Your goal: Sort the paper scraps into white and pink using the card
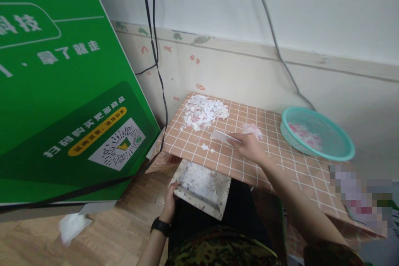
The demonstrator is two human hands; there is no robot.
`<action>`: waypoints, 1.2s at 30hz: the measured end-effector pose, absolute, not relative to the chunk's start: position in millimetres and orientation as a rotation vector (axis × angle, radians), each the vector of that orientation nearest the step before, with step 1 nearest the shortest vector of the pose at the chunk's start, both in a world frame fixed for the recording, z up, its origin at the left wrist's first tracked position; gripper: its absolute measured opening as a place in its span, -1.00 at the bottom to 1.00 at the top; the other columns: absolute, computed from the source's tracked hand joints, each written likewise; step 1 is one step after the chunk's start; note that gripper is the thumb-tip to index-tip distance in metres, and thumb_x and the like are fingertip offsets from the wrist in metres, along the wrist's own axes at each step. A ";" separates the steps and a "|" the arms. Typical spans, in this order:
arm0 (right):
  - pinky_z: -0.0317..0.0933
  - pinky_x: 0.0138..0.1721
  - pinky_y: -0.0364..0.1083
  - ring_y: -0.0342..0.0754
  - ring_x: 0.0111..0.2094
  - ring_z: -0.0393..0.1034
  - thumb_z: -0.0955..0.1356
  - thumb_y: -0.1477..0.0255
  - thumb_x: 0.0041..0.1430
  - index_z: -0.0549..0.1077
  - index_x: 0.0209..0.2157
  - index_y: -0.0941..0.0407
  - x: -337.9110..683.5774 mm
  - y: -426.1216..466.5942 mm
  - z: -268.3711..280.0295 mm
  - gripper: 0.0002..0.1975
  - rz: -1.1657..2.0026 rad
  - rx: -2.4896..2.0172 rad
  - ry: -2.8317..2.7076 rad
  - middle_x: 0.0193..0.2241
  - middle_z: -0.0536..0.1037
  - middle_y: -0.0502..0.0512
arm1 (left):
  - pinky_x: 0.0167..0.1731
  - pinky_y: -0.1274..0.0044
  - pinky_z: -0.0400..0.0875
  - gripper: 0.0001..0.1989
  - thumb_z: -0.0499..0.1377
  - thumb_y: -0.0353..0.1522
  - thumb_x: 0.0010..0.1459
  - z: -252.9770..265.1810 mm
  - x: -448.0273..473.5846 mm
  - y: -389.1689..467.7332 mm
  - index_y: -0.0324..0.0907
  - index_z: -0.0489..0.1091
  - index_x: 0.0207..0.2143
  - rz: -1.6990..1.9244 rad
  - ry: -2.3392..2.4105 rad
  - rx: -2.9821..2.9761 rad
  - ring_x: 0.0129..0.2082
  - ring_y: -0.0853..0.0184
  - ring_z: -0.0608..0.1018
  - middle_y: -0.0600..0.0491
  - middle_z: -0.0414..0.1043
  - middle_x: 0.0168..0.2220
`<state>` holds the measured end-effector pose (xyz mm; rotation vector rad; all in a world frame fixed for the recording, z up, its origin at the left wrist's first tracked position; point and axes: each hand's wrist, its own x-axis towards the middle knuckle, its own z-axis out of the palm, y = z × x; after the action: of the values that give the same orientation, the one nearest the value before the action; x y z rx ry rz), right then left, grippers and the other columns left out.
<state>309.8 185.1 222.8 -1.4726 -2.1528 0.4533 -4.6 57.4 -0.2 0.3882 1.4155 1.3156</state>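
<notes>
My left hand (170,200) grips the left edge of a shallow, speckled off-white tray (197,204), its fingers partly hidden. The tray is held just below the table's front edge, with small white scraps (198,178) inside. My right hand (249,146) is closed on a flat white card (223,136), held low over the checked tablecloth. A few loose white scraps (205,146) lie on the cloth between the card and the front edge. Farther back and to the left spreads a heap of white and pinkish torn scraps (204,111).
A small pinkish-white pile (252,129) sits behind my right hand. The turquoise plastic basket (349,147) at the table's right holds more pink and white bits. On the left stands a big green printed panel (62,91). Black cables (156,50) hang before the wall.
</notes>
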 end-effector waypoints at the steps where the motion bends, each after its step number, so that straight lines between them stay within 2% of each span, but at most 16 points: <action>1: 0.28 -0.37 -0.09 0.00 -0.39 0.54 0.27 0.34 0.33 0.63 -0.14 0.08 308.8 184.4 223.3 -0.70 0.456 -1.471 -2.148 -0.27 0.69 0.12 | -0.39 0.46 0.35 -0.65 0.32 -0.11 -0.13 -1.5 -4.7 57.4 -0.21 0.53 -0.40 1.317 1.417 0.386 -0.44 0.23 0.47 0.09 0.47 -0.48; 8: 0.36 -0.33 -0.08 0.02 -0.35 0.58 0.28 0.38 0.32 0.63 -0.11 0.08 305.4 180.4 217.1 -0.71 0.369 -1.457 -2.161 -0.23 0.70 0.14 | -0.36 0.44 0.36 -0.59 0.29 -0.12 -0.09 -3.8 -4.9 56.6 -0.22 0.55 -0.26 1.314 1.424 0.378 -0.39 0.18 0.50 0.06 0.52 -0.41; 13: 0.40 -0.29 -0.06 0.02 -0.32 0.60 0.26 0.42 0.35 0.58 0.03 0.08 296.0 163.6 208.6 -0.66 0.339 -1.329 -2.266 -0.18 0.69 0.16 | -0.42 0.46 0.36 -0.62 0.30 -0.14 -0.08 1.4 -4.3 55.5 -0.22 0.54 -0.29 1.302 1.420 0.380 -0.44 0.21 0.49 0.08 0.49 -0.46; 18: 0.42 -0.27 -0.06 0.03 -0.32 0.61 0.26 0.38 0.37 0.60 -0.02 0.04 287.3 153.2 206.4 -0.69 0.362 -1.318 -2.291 -0.20 0.69 0.15 | -0.41 0.45 0.39 -0.62 0.29 -0.14 -0.09 6.0 -2.5 55.9 -0.21 0.53 -0.28 1.305 1.433 0.383 -0.42 0.20 0.51 0.07 0.52 -0.42; 23: 0.41 -0.26 -0.06 0.02 -0.30 0.61 0.25 0.38 0.39 0.54 0.08 0.05 281.7 151.8 200.9 -0.66 0.311 -1.305 -2.285 -0.18 0.69 0.14 | -0.41 0.45 0.39 -0.64 0.30 -0.16 -0.11 14.3 -0.7 55.2 -0.21 0.53 -0.30 1.314 1.428 0.409 -0.41 0.21 0.50 0.07 0.50 -0.42; 28: 0.40 -0.26 -0.10 -0.02 -0.31 0.60 0.27 0.32 0.41 0.51 0.09 0.05 277.5 143.7 194.8 -0.67 0.316 -1.273 -2.319 -0.24 0.69 0.12 | -0.46 0.47 0.35 -0.68 0.29 -0.16 -0.11 20.4 -0.9 54.3 -0.20 0.51 -0.36 1.314 1.439 0.413 -0.46 0.22 0.48 0.10 0.45 -0.50; 33: 0.43 -0.08 -0.03 0.02 -0.09 0.58 0.29 0.34 0.40 0.48 0.13 0.01 274.8 131.9 196.0 -0.67 0.390 -1.112 -2.324 -0.01 0.63 0.14 | -0.50 0.48 0.36 -0.65 0.29 -0.14 -0.12 21.2 -1.3 55.1 -0.20 0.51 -0.33 1.290 1.443 0.394 -0.48 0.24 0.48 0.11 0.46 -0.50; 36: 0.44 -0.04 0.00 0.03 -0.06 0.58 0.33 0.32 0.36 0.52 0.09 0.01 272.8 127.9 194.8 -0.69 0.399 -1.054 -2.273 -0.02 0.63 0.14 | -0.52 0.48 0.37 -0.62 0.28 -0.11 -0.11 22.5 -0.5 56.5 -0.20 0.50 -0.33 1.270 1.459 0.376 -0.49 0.24 0.49 0.09 0.47 -0.49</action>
<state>272.8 127.9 194.8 -1.0540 -2.2729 0.3988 -0.5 56.5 22.5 0.3757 1.4595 1.2701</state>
